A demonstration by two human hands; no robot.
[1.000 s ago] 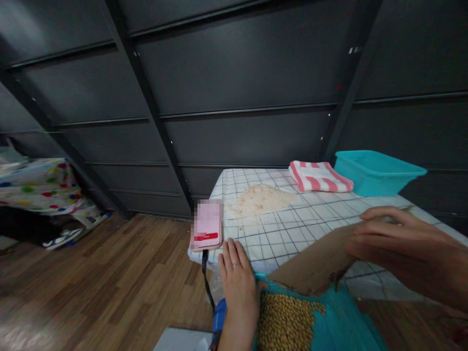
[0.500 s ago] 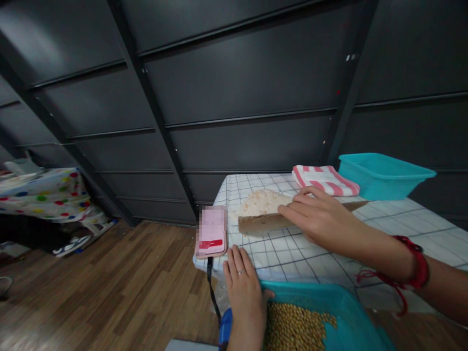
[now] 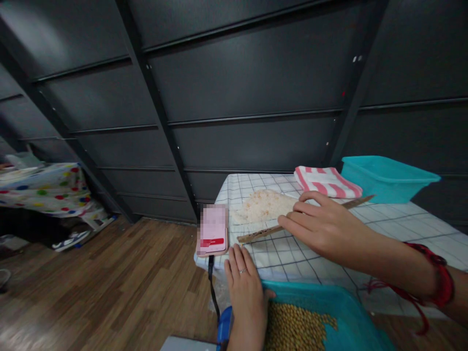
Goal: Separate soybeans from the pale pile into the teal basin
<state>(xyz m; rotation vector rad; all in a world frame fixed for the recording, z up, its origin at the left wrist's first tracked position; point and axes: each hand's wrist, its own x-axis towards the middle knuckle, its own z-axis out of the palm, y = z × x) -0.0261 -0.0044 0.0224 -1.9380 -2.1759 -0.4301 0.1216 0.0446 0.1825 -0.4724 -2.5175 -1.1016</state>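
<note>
My left hand [image 3: 245,287] grips the near left rim of a teal tub [image 3: 331,304] half full of yellowish beans [image 3: 296,329]; a ring sits on one finger. My right hand [image 3: 321,226] reaches over the checked tablecloth [image 3: 292,251] and holds a flat brown cardboard piece [image 3: 268,229] edge-on, its long edge down on the cloth just in front of a pile of pale grains [image 3: 263,204]. A red string bracelet [image 3: 437,278] hangs at that wrist.
A pink phone [image 3: 212,230] lies at the table's left corner with a black cable [image 3: 212,287] hanging down. A pink striped folded towel [image 3: 326,181] and a second teal tub [image 3: 385,178] stand at the back. Dark panelled wall behind; wooden floor and a spotted cloth [image 3: 44,187] at the left.
My right hand carried the cardboard from over the near tub out to the grain pile and has now tipped it from broad-side to edge-on. My left hand stayed on the rim.
</note>
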